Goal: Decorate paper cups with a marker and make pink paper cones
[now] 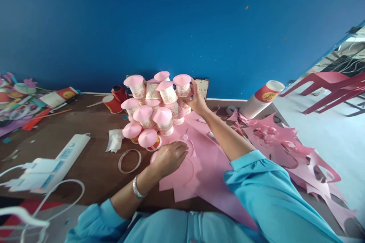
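Many small paper cups, each topped with a pink paper cone, stand piled against one another near the blue wall. My right hand has its fingers curved round the right side of a cup at the upper right of the pile. Over the pink paper sheets in front of the pile is my left hand, palm down with its fingers curled together; whatever is beneath the fingers is hidden. Circles are outlined or cut in the pink paper beside it.
A tape ring and a white power strip lie to the left. Red cups stand by the wall. A tall stack of cups and pink paper scraps are at the right. A phone leans on the wall.
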The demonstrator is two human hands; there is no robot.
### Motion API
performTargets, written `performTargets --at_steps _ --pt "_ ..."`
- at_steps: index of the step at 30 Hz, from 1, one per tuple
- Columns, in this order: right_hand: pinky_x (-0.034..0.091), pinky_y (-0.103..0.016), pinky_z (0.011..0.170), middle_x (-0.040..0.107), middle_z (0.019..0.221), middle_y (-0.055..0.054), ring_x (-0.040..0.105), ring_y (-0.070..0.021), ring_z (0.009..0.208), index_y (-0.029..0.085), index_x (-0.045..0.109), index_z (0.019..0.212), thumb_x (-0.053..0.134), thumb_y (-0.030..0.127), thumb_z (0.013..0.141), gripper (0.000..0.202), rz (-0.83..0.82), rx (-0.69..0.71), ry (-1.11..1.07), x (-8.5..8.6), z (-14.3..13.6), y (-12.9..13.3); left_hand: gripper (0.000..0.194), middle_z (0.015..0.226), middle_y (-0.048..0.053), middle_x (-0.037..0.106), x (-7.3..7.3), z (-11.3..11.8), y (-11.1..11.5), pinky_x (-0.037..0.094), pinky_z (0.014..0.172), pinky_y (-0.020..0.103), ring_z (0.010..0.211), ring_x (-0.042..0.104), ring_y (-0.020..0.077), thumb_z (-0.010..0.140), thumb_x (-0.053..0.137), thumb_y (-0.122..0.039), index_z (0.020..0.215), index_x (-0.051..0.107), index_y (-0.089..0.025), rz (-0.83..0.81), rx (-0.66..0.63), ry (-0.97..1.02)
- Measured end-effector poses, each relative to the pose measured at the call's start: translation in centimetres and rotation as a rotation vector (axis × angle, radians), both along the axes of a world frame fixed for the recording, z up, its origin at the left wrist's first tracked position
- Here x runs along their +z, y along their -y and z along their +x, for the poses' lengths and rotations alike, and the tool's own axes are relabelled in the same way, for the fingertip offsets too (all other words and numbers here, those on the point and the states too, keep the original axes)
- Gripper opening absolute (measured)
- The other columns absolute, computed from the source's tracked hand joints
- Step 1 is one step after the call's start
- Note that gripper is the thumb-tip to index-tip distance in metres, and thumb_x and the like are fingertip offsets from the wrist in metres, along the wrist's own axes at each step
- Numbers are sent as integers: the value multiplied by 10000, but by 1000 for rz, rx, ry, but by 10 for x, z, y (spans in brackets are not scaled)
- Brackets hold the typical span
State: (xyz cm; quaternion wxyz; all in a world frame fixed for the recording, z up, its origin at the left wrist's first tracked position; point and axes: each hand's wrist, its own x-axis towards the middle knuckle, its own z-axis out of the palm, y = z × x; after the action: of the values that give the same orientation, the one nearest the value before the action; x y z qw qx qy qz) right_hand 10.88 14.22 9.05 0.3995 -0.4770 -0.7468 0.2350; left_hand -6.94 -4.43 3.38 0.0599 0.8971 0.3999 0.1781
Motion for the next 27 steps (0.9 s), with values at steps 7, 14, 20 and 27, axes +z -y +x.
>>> performTargets --at_steps 7,14,20,27 --pt "504 -459 1168 505 1636 -142 558 -307 1457 278 11 1720 703 360 965 1028 -15 -20 -62 -5 -8 -5 233 1026 89 793 -2 -1 0 617 746 286 902 764 194 1071 512 -249 1081 739 -192 -21 1 -32" --pt "438 -464 1235 419 1705 -89 478 -297 1509 342 40 1721 772 320 900 1100 53 -25 -8 -11 -2 -3 235 993 87 781 -1 -1 0 612 739 276 886 754 188 1074 503 -238 1064 735 -195 -19 -12 -43" --pt "428 -507 1240 396 1710 -111 424 -306 1546 332 34 1725 710 314 934 1041 57 -28 5 -15 6 0 223 1015 78 797 -2 0 0 621 696 287 865 768 193 1061 520 -217 1045 740 -186 -2 -15 -52" --pt "480 -471 1188 465 1645 -168 472 -286 1514 271 48 1725 647 291 972 963 33 -95 -15 -25 8 -2 206 1040 66 820 -4 1 0 648 726 321 910 793 222 1056 546 -226 1029 746 -185 -17 -10 -12"
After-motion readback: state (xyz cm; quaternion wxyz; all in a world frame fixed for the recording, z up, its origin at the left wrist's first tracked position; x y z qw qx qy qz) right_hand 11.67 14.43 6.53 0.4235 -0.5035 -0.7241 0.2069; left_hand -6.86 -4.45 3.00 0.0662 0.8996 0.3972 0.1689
